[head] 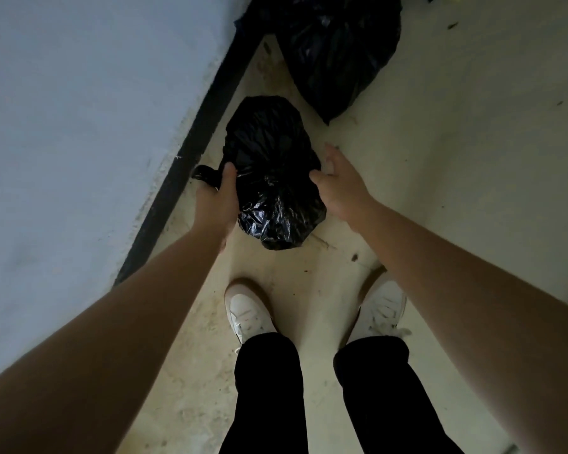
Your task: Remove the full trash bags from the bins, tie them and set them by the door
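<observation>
— Small black trash bag (273, 178)?
— Sat on the pale floor (440, 178), just beside the dark baseboard (191, 158) of the grey wall (79, 109), in front of two white shoes (248, 311).
— Left hand (218, 198)?
— Pressed against the bag's left side, thumb on the plastic, fingers curled round a knotted tail (205, 174) sticking out toward the baseboard. Grasped the bag there.
— Right hand (340, 183)?
— Spread loose at the bag's right side, thumb touching or nearly touching the plastic, fingers apart and off it. Gripped nothing.
— Anything else near the baseboard?
— Larger black trash bag (335, 50), farther along it, beyond the small one and apart from it. Bits of debris scattered over the floor around both.
</observation>
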